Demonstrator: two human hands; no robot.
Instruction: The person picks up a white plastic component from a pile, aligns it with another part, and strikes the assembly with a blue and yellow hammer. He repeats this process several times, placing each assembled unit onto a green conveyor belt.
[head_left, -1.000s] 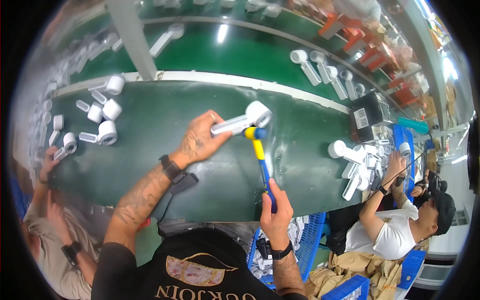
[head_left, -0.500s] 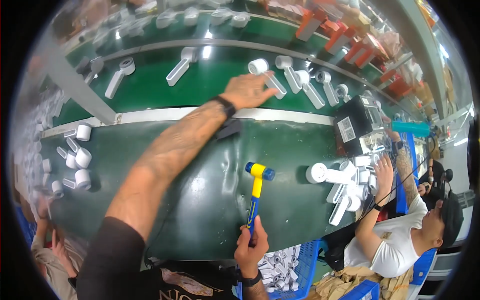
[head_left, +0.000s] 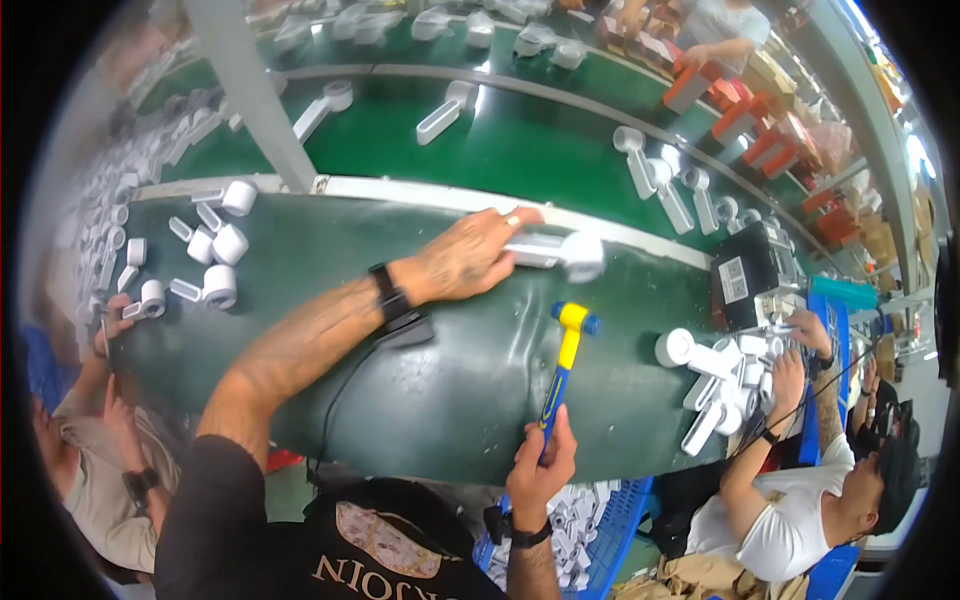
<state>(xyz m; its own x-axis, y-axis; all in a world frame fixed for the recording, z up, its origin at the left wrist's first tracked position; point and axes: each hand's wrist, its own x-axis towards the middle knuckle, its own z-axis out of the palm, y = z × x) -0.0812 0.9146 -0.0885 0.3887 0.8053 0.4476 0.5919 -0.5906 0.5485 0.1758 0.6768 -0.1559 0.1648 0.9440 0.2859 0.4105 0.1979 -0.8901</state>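
My left hand (head_left: 465,258), closed, grips the slotted handle of a white round-headed plastic part (head_left: 582,257) just above the green bench. The part's round end points right and is slightly blurred; my fingers hide some of its handle. Low in front of me, my right hand (head_left: 543,465) is wrapped round the blue lower grip of a small mallet (head_left: 566,365). Its yellow head with blue faces is uppermost, apart from the white part.
White parts lie in a cluster (head_left: 722,385) at the right and another (head_left: 222,245) at the left. Beyond a pale rail (head_left: 440,195), a green conveyor (head_left: 530,150) carries more. A black box (head_left: 745,280) and a co-worker's hands are on the right. A blue basket (head_left: 625,520) sits below the bench edge.
My left hand has taken a white part off the conveyor and drawn it back over the rail to above the bench. The mallet stays in my right hand. The view has shifted leftward.
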